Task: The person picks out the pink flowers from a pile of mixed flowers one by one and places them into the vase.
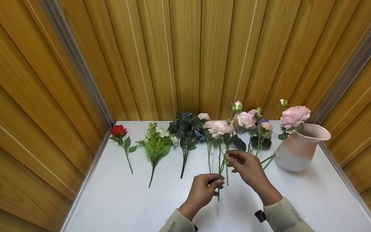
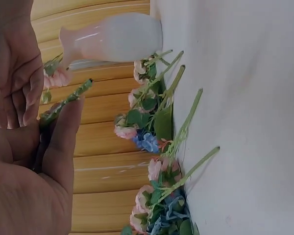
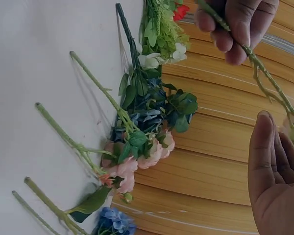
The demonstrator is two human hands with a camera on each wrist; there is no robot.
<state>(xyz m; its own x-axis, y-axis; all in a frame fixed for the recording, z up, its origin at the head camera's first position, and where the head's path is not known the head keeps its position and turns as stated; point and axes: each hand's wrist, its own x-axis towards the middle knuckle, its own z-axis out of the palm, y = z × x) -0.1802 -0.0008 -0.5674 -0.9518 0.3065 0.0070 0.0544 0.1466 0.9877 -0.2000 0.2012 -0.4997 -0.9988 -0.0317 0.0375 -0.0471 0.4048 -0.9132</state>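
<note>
Nearest are the two pale sleeves (image 1: 287, 215) of a person. Ahead of them, the left hand (image 1: 203, 189) pinches a green stem (image 1: 219, 166) between thumb and fingers, near its lower end, and holds it above the white table (image 1: 134, 206). The right hand (image 1: 249, 167) is a little farther, beside the upper part of this stem, with its fingertips close to it; whether they grip it, I cannot tell. The two hands are apart from each other. Which bloom belongs to the stem is also not clear.

Beyond, a row of flowers lies on the table. From left to right there are a red rose (image 1: 118, 130), a green sprig with white flowers (image 1: 156, 145), a dark blue bunch (image 1: 187, 127) and several pink flowers (image 1: 246, 119). At the right stands a pink and white vase (image 1: 291, 154), with a pink rose (image 1: 295, 116) at its mouth. Behind everything is a wall of wooden boards (image 1: 185, 64).
</note>
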